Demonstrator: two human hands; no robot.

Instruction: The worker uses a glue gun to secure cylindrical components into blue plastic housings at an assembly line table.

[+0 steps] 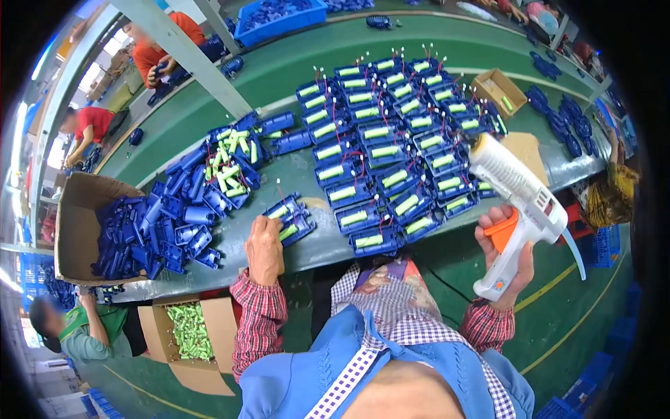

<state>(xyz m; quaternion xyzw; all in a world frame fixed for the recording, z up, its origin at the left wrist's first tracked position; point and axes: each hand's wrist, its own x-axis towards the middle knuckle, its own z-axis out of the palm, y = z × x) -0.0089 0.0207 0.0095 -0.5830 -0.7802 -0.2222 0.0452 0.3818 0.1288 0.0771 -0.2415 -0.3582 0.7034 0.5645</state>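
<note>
My right hand (521, 274) is wrapped round the handle of a white hot glue gun (534, 199), with fingers at its orange trigger (502, 230). The gun's nozzle points up and left, and a translucent glue stick (575, 253) sticks out of its back. On the bench, my left hand (264, 250) is closed with its fingertips at the near edge of a blue plastic housing (299, 230) with a green battery in it. A second blue housing (278, 207) with a battery lies against it. My left fingertips are partly hidden.
Rows of blue housings (377, 150) with green batteries and red wires cover the middle. Loose batteries (230, 164) lie on a heap of housings, next to a tipped cardboard box (73, 216). A battery carton (223, 325) stands below left. Behind runs a green conveyor (279, 87); other people work around.
</note>
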